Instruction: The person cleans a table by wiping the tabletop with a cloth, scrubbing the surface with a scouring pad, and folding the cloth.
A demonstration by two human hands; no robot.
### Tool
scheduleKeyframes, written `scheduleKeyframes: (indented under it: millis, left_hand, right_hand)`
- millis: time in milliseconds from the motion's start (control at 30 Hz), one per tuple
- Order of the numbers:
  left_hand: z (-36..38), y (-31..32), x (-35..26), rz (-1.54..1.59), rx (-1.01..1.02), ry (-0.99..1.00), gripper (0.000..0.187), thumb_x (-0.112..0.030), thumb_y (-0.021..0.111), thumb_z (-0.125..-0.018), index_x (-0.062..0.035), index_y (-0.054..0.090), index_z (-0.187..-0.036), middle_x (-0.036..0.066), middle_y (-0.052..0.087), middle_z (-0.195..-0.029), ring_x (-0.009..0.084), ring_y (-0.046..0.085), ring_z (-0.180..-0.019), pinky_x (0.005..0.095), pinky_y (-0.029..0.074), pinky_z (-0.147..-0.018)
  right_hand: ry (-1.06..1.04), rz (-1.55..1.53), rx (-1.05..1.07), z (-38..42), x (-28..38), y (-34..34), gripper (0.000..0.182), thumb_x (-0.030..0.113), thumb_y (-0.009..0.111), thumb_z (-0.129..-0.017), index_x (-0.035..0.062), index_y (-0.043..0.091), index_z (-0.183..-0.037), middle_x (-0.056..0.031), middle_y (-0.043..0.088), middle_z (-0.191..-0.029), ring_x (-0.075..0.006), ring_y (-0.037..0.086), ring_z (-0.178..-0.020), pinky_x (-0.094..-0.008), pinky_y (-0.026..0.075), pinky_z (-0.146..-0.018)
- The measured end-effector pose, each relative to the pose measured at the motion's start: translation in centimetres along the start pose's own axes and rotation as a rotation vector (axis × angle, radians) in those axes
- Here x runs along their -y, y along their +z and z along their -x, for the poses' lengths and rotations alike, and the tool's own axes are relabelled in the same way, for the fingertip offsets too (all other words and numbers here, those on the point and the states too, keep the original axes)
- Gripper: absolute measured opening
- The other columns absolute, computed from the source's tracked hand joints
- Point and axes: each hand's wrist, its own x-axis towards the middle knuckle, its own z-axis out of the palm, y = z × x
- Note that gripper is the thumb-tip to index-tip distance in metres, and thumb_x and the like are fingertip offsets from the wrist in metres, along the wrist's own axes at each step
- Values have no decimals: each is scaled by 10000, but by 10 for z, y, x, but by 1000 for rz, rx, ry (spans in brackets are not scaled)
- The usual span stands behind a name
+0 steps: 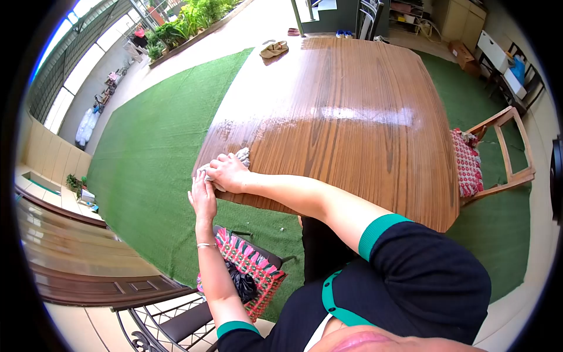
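Note:
A pale, crumpled cloth (243,156) lies bunched at the near left corner of a brown wood-grain table (352,158). My right hand (227,172) is closed over the cloth, and part of it sticks out past the knuckles. Close beside it, my left hand (203,198) has its fingertips on the cloth at the table's edge, thumb held apart. The right hand partly covers the cloth between them. Shiny streaks cross the tabletop beyond my hands.
A tan bundle (274,49) rests on the table's far left corner. A wooden chair (510,146) with a red-and-white seat cover stands at the right. Below my left arm is a chair with a pink woven cover (267,281) and a black bag (241,280). Green carpet (146,141) surrounds the table.

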Motion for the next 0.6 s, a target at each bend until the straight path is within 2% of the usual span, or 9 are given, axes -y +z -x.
scheduleKeyframes:
  millis: [100, 300, 467, 500, 600]
  left_hand:
    - [23, 2, -21, -15, 21, 24, 469, -345, 334, -1075, -178, 427, -1503, 42, 367, -1591, 258, 277, -1494, 579, 99, -1203]
    - [73, 16, -83, -50, -2, 231, 474, -303, 353, -1072, -107, 414, -1500, 83, 369, -1586, 276, 296, -1483, 561, 139, -1200]
    - [106, 25, -153, -74, 84, 361, 496, -326, 360, -1068, -74, 416, -1491, 89, 364, -1589, 275, 283, -1489, 533, 125, -1210]
    - [112, 28, -166, -98, 80, 399, 495, -345, 326, -1080, -97, 410, -1500, 86, 363, -1588, 274, 274, -1494, 525, 137, -1209]
    - [127, 35, -208, -31, 120, 482, 514, -323, 402, -1050, -55, 415, -1489, 114, 366, -1583, 285, 284, -1489, 530, 121, -1210]
  right_hand:
    - [-7, -25, 8, 28, -1, -16, 304, 360, 654, -832, 157, 674, -1058, -23, 621, -1097, -257, 550, -1106, -450, 449, -883]
    - [-20, -31, 3, 104, -16, -68, 309, 321, 656, -838, 119, 656, -1073, -40, 606, -1134, -265, 541, -1133, -456, 450, -922]
    - [15, -25, 48, 174, -36, -119, 316, 307, 636, -863, 123, 642, -1120, -45, 607, -1219, -264, 528, -1188, -445, 439, -973]
    - [30, -23, 42, 188, -41, -129, 316, 307, 636, -863, 123, 642, -1120, -45, 607, -1219, -264, 528, -1188, -445, 439, -973]
    - [81, 22, 54, 230, -53, -155, 344, 296, 628, -876, 121, 635, -1173, -53, 598, -1253, -267, 522, -1208, -451, 434, -994]
